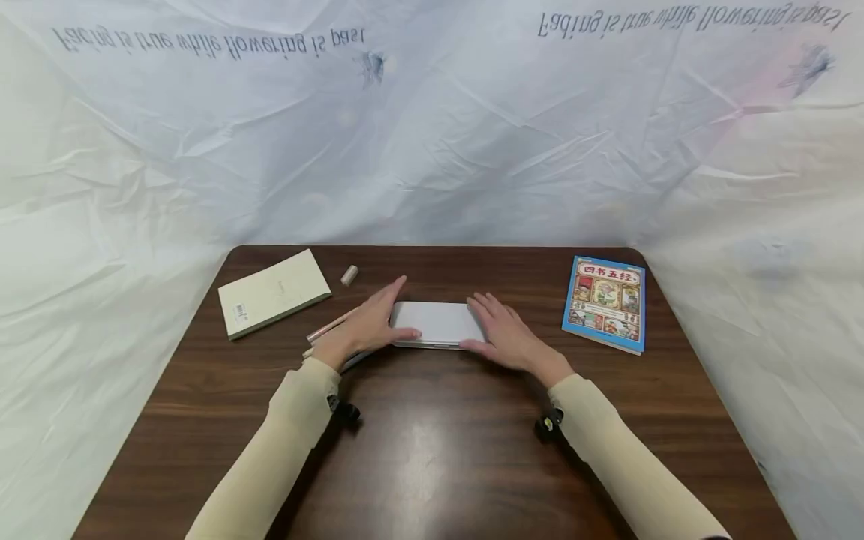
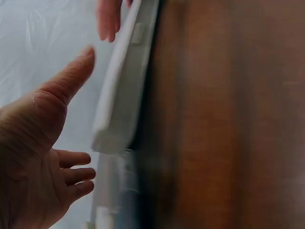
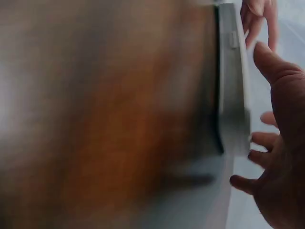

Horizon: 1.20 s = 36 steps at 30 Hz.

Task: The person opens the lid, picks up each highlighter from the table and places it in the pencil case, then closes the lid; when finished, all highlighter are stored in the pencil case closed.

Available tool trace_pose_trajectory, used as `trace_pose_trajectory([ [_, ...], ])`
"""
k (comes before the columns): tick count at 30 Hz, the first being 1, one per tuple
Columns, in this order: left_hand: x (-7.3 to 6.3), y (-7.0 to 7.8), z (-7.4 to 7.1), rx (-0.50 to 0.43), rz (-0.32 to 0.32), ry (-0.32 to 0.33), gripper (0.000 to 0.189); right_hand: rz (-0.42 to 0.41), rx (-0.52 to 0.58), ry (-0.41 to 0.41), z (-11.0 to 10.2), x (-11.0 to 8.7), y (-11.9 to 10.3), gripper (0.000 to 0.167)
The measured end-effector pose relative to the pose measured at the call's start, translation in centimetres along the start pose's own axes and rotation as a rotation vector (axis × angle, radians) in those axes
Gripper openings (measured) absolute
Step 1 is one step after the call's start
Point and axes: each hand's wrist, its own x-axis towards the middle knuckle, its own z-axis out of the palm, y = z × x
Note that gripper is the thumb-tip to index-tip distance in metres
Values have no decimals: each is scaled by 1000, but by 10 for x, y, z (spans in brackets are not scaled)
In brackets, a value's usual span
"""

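A flat white rectangular case (image 1: 439, 322) lies on the table, between the two hands. Its pale front side (image 2: 126, 90) carries a small tab, seen in both wrist views. The left hand (image 1: 367, 326) is at the case's left end, fingers extended and thumb over its near left corner. On the opposite end is the right hand (image 1: 506, 335), fingers spread and thumb by the near right corner. Whether either hand touches the case is unclear. Slim pen-like sticks (image 1: 331, 325) lie beside the left hand, partly hidden beneath it.
A cream notebook (image 1: 275, 292) lies at the far left of the brown table (image 1: 418, 435), with a small pinkish block (image 1: 349, 275) near it. A blue-bordered illustrated book (image 1: 604, 304) lies at the far right. White sheeting (image 1: 432, 150) hangs behind and along the sides.
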Motion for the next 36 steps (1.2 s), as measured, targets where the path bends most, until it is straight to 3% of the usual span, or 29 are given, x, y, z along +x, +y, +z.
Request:
trace_pose_trajectory([
  [4, -12, -5, 13, -92, 15, -27, 130, -22, 48, 8, 12, -16, 8, 100],
  [8, -15, -7, 17, -138, 21, -22, 131, -33, 62, 38, 15, -17, 13, 100],
  [13, -12, -13, 21, -144, 28, 2, 124, -22, 48, 26, 15, -12, 15, 94],
  [18, -10, -20, 28, -151, 27, 73, 117, -13, 43, 30, 15, -7, 16, 87],
  [27, -8, -29, 34, -110, 91, 138, 101, 13, 92, 44, 13, -2, 19, 82],
  [36, -9, -32, 40, -155, 58, 182, 101, -15, 137, 43, 9, 3, 25, 78],
])
